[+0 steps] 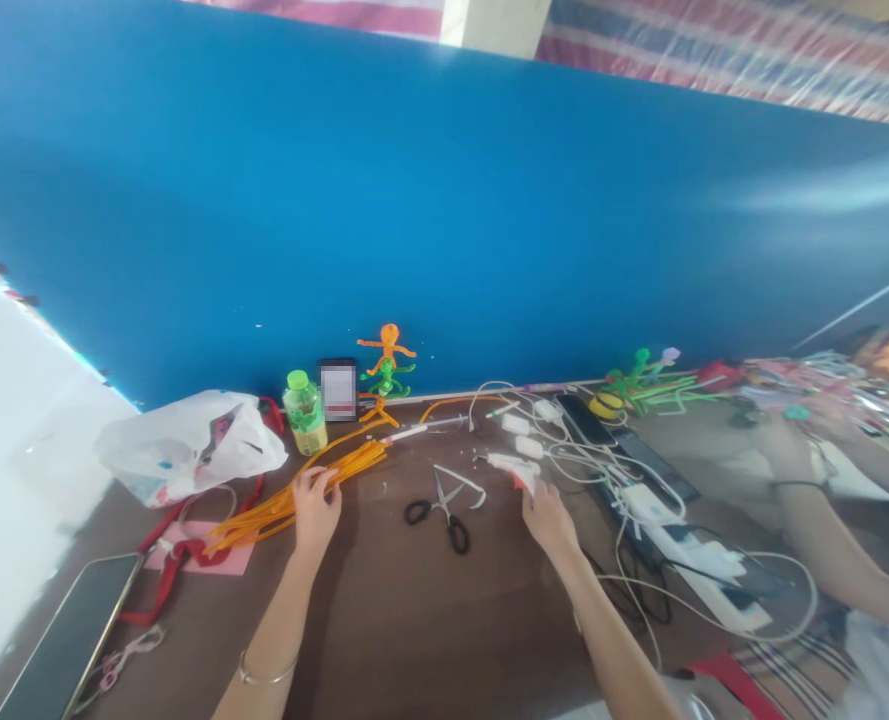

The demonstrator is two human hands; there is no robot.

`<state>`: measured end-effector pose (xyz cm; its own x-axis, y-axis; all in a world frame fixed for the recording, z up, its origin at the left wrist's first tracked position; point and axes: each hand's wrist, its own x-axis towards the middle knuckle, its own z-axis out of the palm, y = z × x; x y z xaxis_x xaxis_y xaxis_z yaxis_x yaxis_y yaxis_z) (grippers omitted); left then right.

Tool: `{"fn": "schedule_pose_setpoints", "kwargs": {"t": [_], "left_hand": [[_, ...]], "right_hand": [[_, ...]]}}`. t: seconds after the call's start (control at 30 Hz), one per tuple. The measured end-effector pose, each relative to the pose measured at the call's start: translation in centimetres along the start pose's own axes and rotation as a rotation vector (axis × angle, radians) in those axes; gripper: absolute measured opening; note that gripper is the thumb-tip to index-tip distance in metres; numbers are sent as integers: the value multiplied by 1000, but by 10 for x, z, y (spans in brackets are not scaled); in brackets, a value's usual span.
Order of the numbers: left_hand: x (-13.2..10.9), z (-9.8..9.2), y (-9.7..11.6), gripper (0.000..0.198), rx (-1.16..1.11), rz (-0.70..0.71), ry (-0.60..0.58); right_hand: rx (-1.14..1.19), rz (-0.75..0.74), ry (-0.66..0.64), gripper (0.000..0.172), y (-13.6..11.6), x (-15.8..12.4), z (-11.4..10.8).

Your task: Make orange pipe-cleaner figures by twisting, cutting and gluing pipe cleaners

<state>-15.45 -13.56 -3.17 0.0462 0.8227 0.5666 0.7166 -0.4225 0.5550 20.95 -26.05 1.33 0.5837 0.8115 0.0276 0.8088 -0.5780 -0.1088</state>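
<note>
Pipe cleaners [360, 459] at nine o'clock of scissors [442, 504]; my left hand [316, 510] curls over them, perhaps steadying; glue gun [513, 465] at two, right hand [551, 515] bent against it; can't tell either pinch

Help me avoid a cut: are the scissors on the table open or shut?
Open. The scissors show their two blades spread in a V, with the black handle loops standing apart as well.

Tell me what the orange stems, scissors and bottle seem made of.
Orange stems: matte, slender, curving; perhaps chenille wire, though blur hides texture. Scissors: shiny grey blades, likely metal; black handles, probably plastic. Bottle: see-through, glossy body, likely plastic.
</note>
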Motion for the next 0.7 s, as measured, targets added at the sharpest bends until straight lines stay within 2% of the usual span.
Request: {"fn": "schedule_pose_setpoints", "kwargs": {"t": [0.23, 0.4, 0.57, 0.7], "left_hand": [[0, -1, 0, 16, -25, -26, -1], [0, -1, 0, 16, -34, -19, -1], [1, -1, 1, 16, -48, -29, -27], [2, -2, 2, 16, -48, -21, -39]], "right_hand": [[1, 19, 54, 34, -4, 1, -7], [-92, 7, 123, 30, -11, -5, -15], [-288, -157, 295, 41, -16, -4, -31], [-379, -352, 301, 43, -22, 4, -48]]}}
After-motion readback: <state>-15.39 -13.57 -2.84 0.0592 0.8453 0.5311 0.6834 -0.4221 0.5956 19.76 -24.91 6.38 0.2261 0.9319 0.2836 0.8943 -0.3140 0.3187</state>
